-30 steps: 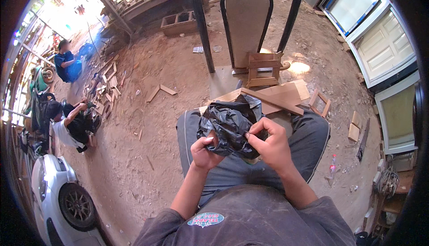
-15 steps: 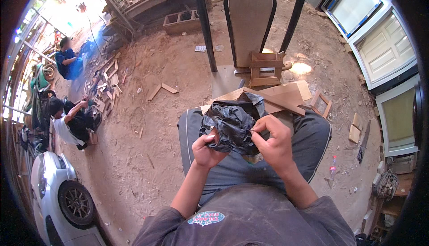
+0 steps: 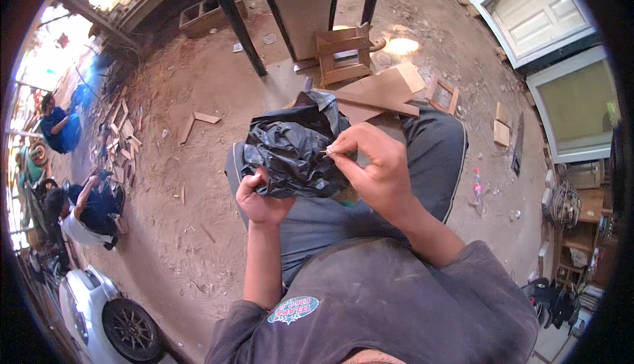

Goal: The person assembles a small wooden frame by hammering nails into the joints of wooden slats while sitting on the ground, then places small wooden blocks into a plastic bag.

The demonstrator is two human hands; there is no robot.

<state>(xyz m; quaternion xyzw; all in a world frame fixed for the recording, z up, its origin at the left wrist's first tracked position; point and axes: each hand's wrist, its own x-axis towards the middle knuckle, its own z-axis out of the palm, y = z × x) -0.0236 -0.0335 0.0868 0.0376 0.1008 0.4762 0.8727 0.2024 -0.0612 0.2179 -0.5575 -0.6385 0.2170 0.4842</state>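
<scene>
A crumpled black plastic bag is held over my lap, its mouth bunched and partly spread. My left hand grips the bag's near left side, thumb on top and the other fingers mostly hidden under the plastic. At the bag's right side my right hand has thumb and forefinger pinched on a small, thin, nail-like piece, too small to name for certain. What the bag contains is hidden by its folds.
Wooden boards lie just beyond my knees, beside a small wooden frame. A plastic bottle stands to the right. Doors and windows lean at the far right. Two people work at the left, above a silver car.
My view has swung, so the surroundings sit differently. The right hand's pinch has come slightly away from the bag's edge, over its right side, and the small piece now shows. My left hand keeps its hold.
</scene>
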